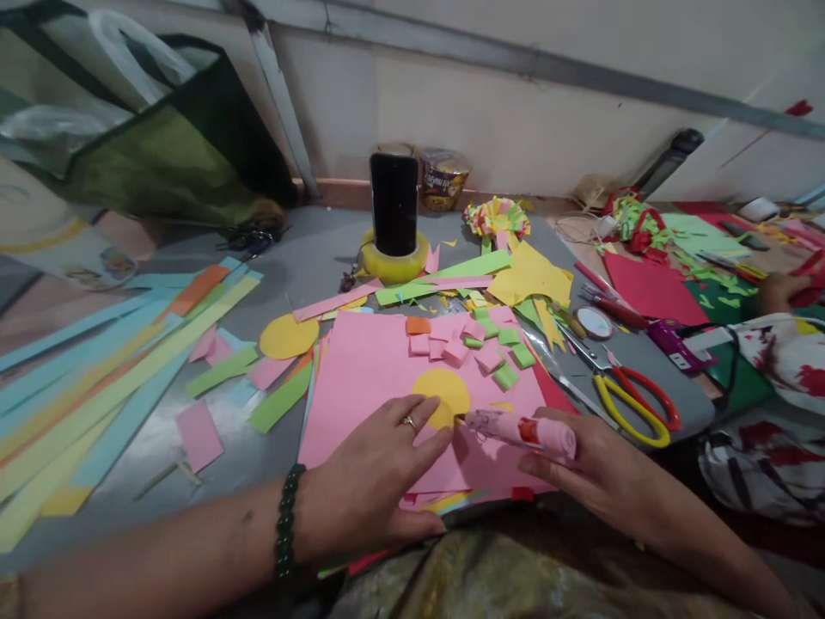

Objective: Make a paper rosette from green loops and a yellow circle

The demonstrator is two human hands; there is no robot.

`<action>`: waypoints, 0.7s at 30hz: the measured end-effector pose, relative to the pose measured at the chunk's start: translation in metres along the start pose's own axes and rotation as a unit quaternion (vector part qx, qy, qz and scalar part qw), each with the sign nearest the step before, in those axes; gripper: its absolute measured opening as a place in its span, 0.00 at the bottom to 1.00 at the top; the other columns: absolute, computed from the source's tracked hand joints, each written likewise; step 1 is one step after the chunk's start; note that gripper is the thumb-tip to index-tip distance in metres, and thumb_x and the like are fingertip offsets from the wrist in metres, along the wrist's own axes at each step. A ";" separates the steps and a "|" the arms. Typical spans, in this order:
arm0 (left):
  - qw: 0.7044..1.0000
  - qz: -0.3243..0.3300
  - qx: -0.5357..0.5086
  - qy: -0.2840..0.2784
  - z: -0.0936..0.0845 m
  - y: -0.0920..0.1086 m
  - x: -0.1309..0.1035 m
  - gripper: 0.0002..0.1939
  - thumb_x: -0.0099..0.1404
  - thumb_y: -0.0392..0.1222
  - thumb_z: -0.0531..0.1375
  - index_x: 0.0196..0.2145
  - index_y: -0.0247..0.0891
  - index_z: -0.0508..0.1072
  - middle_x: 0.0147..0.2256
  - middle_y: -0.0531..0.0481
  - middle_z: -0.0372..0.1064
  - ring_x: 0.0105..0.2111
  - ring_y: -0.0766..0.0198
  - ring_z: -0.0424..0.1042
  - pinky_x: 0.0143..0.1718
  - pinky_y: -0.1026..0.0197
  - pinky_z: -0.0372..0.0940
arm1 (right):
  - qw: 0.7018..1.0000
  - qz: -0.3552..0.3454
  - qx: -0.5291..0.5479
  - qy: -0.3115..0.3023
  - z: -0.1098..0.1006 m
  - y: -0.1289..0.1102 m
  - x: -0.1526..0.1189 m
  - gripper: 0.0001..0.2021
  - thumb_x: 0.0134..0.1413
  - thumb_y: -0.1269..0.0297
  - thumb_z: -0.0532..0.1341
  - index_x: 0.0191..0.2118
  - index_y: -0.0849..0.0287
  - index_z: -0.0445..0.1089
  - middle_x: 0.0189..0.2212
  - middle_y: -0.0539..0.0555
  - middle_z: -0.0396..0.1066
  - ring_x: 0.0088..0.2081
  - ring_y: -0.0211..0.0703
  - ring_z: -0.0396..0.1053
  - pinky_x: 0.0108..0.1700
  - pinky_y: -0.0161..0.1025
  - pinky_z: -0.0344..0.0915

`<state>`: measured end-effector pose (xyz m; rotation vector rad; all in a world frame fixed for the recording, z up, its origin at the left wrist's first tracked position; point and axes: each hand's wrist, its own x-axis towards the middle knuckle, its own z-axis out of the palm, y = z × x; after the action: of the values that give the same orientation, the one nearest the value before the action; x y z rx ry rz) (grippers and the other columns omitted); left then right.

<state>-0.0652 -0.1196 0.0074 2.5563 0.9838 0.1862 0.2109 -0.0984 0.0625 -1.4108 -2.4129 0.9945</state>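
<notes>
My left hand (370, 468) lies with its fingers spread on a stack of pink paper (367, 365). Its fingertips rest on the lower edge of a yellow paper circle (444, 391). In my right hand (589, 460) is a pink glue gun (525, 432), its nozzle pointing left, at the lower right edge of the circle. Small folded pink and green paper pieces (491, 354) and one orange piece (418, 325) sit at the top right of the pink stack.
Coloured strips (129, 361) cover the left. Behind the stack, a phone (394, 206) stands on a yellow tape roll (394, 262). Scissors (635, 404) lie at the right. Another person's hand (783, 294) is at the far right.
</notes>
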 end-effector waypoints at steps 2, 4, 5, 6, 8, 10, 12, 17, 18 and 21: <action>1.000 -0.001 0.006 -0.006 -0.002 0.002 0.000 0.44 0.58 0.64 0.67 0.63 0.32 0.64 0.63 0.24 0.61 0.62 0.34 0.62 0.59 0.38 0.64 | 1.000 0.004 -0.004 0.000 0.000 0.000 0.004 0.14 0.63 0.51 0.60 0.38 0.53 0.78 0.26 0.51 0.76 0.27 0.44 0.71 0.29 0.38 0.69; 1.000 0.000 0.007 -0.009 -0.002 0.003 0.000 0.45 0.58 0.63 0.67 0.63 0.32 0.64 0.63 0.24 0.61 0.62 0.35 0.62 0.60 0.38 0.64 | 1.000 0.001 -0.003 0.004 -0.001 0.000 0.007 0.14 0.64 0.51 0.60 0.39 0.52 0.79 0.27 0.51 0.77 0.28 0.45 0.73 0.30 0.39 0.70; 1.000 0.000 0.005 -0.008 -0.002 0.003 0.000 0.45 0.58 0.63 0.67 0.63 0.32 0.63 0.63 0.25 0.61 0.63 0.36 0.62 0.60 0.38 0.63 | 1.000 -0.001 -0.004 0.004 -0.002 -0.001 0.008 0.14 0.64 0.51 0.60 0.40 0.52 0.79 0.27 0.52 0.77 0.29 0.46 0.73 0.31 0.39 0.70; 1.000 -0.001 0.002 -0.008 -0.002 0.002 0.000 0.44 0.58 0.63 0.67 0.63 0.33 0.63 0.63 0.26 0.61 0.63 0.36 0.61 0.60 0.38 0.63 | 1.000 -0.004 -0.005 0.001 -0.003 -0.001 0.008 0.13 0.64 0.52 0.60 0.41 0.51 0.80 0.27 0.52 0.77 0.29 0.46 0.74 0.31 0.39 0.71; 1.000 -0.006 -0.007 -0.005 -0.001 0.002 0.000 0.43 0.58 0.63 0.67 0.62 0.35 0.64 0.63 0.27 0.61 0.64 0.37 0.61 0.61 0.38 0.62 | 1.000 -0.011 -0.009 -0.006 -0.005 -0.003 0.006 0.12 0.64 0.52 0.60 0.41 0.49 0.80 0.28 0.52 0.78 0.28 0.46 0.74 0.31 0.39 0.71; 1.000 -0.009 -0.016 -0.001 0.000 0.001 -0.001 0.42 0.58 0.62 0.67 0.62 0.36 0.65 0.64 0.28 0.61 0.64 0.37 0.60 0.61 0.37 0.62 | 1.000 -0.020 -0.011 -0.008 -0.006 -0.005 0.005 0.11 0.63 0.53 0.61 0.40 0.48 0.80 0.28 0.51 0.78 0.27 0.45 0.74 0.30 0.38 0.72; 1.000 -0.007 -0.019 0.001 0.001 0.000 -0.001 0.42 0.57 0.63 0.68 0.61 0.36 0.65 0.64 0.28 0.61 0.63 0.36 0.60 0.61 0.37 0.63 | 1.000 -0.028 -0.006 -0.001 -0.006 -0.005 0.004 0.11 0.64 0.54 0.60 0.41 0.48 0.80 0.28 0.52 0.78 0.27 0.45 0.74 0.30 0.38 0.72; 1.000 0.000 0.002 -0.005 0.001 0.001 -0.002 0.43 0.57 0.64 0.67 0.61 0.35 0.65 0.63 0.26 0.62 0.63 0.36 0.62 0.60 0.38 0.63 | 0.999 -0.041 0.016 0.011 -0.004 -0.004 0.008 0.13 0.64 0.56 0.60 0.49 0.49 0.79 0.31 0.52 0.80 0.34 0.48 0.78 0.37 0.41 0.76; 1.000 0.001 0.007 -0.006 0.000 0.001 -0.002 0.43 0.57 0.64 0.67 0.62 0.34 0.65 0.63 0.26 0.62 0.63 0.35 0.62 0.60 0.38 0.63 | 0.999 -0.037 0.015 0.008 -0.004 -0.004 0.008 0.13 0.64 0.56 0.60 0.48 0.48 0.80 0.31 0.52 0.80 0.33 0.48 0.78 0.36 0.40 0.76; 1.000 0.001 0.018 -0.010 0.000 0.002 -0.001 0.44 0.57 0.64 0.67 0.62 0.32 0.64 0.63 0.24 0.61 0.62 0.35 0.63 0.59 0.39 0.64 | 0.999 -0.031 0.009 -0.003 -0.004 -0.004 0.007 0.13 0.64 0.55 0.60 0.47 0.49 0.80 0.31 0.52 0.80 0.31 0.46 0.77 0.35 0.39 0.76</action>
<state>-0.0651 -0.1216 0.0082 2.5868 0.9847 0.1435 0.2057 -0.0920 0.0665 -1.3203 -2.4288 1.0045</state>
